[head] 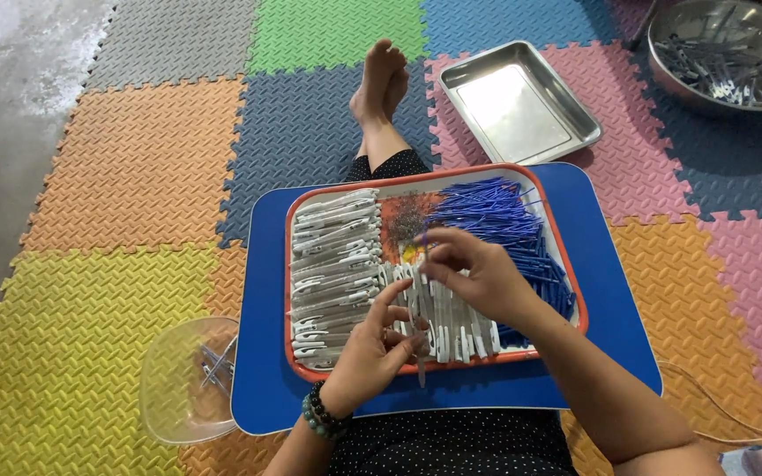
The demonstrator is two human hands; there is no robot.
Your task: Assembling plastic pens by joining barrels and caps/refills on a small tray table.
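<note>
Both hands worked over the orange-rimmed tray (288,264) on the blue surface (266,388). The left hand (372,348) pinched a thin white plastic barrel (420,353), light, stiff and slippery, best gripped mid-length; the right hand's (478,273) fingers closed on a slender blue refill (425,242).

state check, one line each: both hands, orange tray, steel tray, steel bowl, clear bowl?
left hand: pinching a thin white part
right hand: fingers closed over white parts
orange-rimmed tray: loaded, white and blue parts
steel tray: empty
steel bowl: partly filled
clear bowl: few pieces
</note>
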